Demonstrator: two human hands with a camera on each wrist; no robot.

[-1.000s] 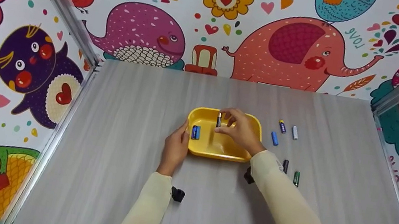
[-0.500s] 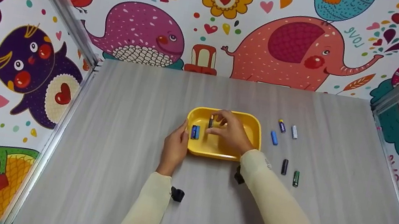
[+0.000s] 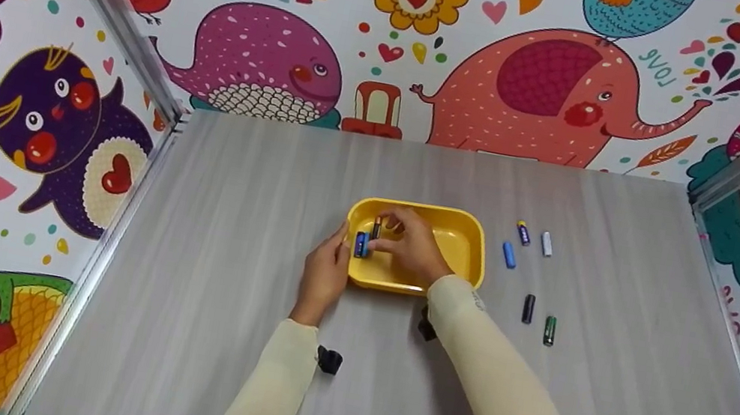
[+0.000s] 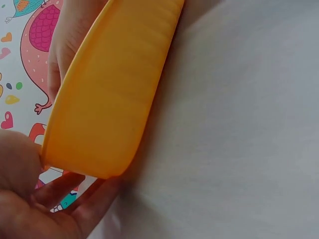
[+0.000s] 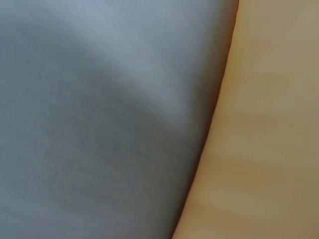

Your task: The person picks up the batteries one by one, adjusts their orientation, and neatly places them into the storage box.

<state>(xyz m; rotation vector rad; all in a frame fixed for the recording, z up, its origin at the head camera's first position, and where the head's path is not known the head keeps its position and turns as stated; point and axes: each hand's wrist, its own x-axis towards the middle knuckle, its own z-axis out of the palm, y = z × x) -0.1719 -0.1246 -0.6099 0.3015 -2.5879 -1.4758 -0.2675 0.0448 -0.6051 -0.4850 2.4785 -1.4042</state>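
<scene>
In the head view my left hand (image 3: 324, 275) holds the left end of a yellow plastic tray (image 3: 416, 291). The left wrist view shows the fingers (image 4: 99, 196) against the tray's outer wall (image 4: 107, 99) and the thumb at its rim. My right hand (image 3: 412, 247), inside the tray, pinches a black battery with a copper-coloured end (image 3: 377, 228). Blue batteries (image 3: 361, 245) lie side by side at the tray's left end, just beside the pinched one. The right wrist view has only the tray's outer wall (image 5: 264, 124) and table; the hand is out of that view.
Right of the tray several loose batteries lie on the grey table (image 3: 222, 227): a purple one with a yellow end (image 3: 523, 232), a white (image 3: 546, 244), a blue (image 3: 509, 255), a black (image 3: 529, 308) and a green (image 3: 550, 330). Cartoon-printed walls (image 3: 274, 61) enclose the table.
My right hand has moved left across the tray with the black battery, which is now right beside the blue batteries. The left hand and the tray have stayed in place.
</scene>
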